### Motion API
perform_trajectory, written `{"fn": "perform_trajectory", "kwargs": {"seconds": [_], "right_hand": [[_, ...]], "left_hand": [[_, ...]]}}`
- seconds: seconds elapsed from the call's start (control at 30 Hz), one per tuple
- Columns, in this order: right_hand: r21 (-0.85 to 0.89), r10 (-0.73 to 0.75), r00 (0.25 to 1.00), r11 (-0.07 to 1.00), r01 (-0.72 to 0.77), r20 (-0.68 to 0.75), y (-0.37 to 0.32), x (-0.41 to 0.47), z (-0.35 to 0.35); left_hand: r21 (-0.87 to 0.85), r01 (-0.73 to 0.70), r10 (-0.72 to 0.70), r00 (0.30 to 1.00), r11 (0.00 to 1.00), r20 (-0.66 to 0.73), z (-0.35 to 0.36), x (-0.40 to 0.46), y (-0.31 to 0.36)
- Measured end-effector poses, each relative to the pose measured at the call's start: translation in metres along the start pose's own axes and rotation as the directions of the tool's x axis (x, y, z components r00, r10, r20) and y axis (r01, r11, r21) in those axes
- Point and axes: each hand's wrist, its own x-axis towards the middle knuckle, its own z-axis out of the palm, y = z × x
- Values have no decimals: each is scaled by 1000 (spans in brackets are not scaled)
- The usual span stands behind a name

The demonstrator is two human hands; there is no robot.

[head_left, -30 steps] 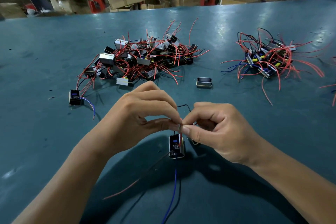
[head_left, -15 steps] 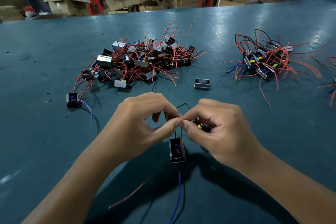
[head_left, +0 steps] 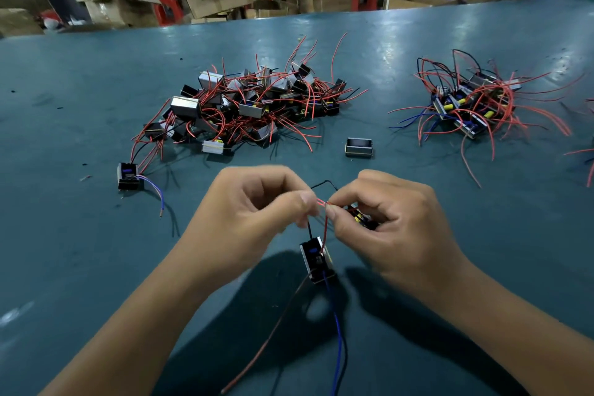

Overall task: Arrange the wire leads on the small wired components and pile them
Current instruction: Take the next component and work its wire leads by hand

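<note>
Left hand (head_left: 250, 212) and right hand (head_left: 389, 222), frame centre: fingers pinching red lead (head_left: 324, 222). Small component (head_left: 316, 259) dangles below: light. Leads thin, springy; grip near tips.

We get overhead glare on the table (head_left: 401, 42), dark shadows under both arms, blurry fingertips, fisheye bending at edges.

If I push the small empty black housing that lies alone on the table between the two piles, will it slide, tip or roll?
The empty housing would probably slide rather than roll, since it is boxy and sits flat on the smooth table. It looks hollow, with no wires, so it is likely light. Being low and wide, it seems unlikely to tip.
</note>
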Motion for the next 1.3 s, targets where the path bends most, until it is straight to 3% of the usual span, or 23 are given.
{"fn": "perform_trajectory", "kwargs": {"seconds": [0.07, 0.17, 0.43, 0.67, 0.9, 1.03, 1.3], "right_hand": [[52, 1, 999, 999, -3, 40, 1, 0, -1], [107, -9, 997, 994, 0, 82, 4, 0, -2], [184, -28, 991, 983, 3, 131, 7, 0, -2], [164, -45, 980, 986, 13, 195, 5, 0, -4], [119, -68, 982, 992, 47, 175, 2, 0, -5], [79, -63, 992, 995, 55, 110, 0, -2, -3], [-36, -19, 999, 999, 18, -28, -2, -7, 4]], "left_hand": [[135, -127, 125, 992, 983, 23, -10, 2, -1], [361, -314, 284, 949, 878, 137, -14, 6, -5], [486, -453, 426, 888, 747, 172, -15, 9, -7], [565, -524, 453, 848, 638, 275, -21, 7, -2], [555, -485, 399, 874, 675, 278, -16, 5, 0], [519, -417, 352, 909, 746, 225, -6, 3, -3], [309, -20, 39, 998, 951, -58, 17, -2, 1]]}}
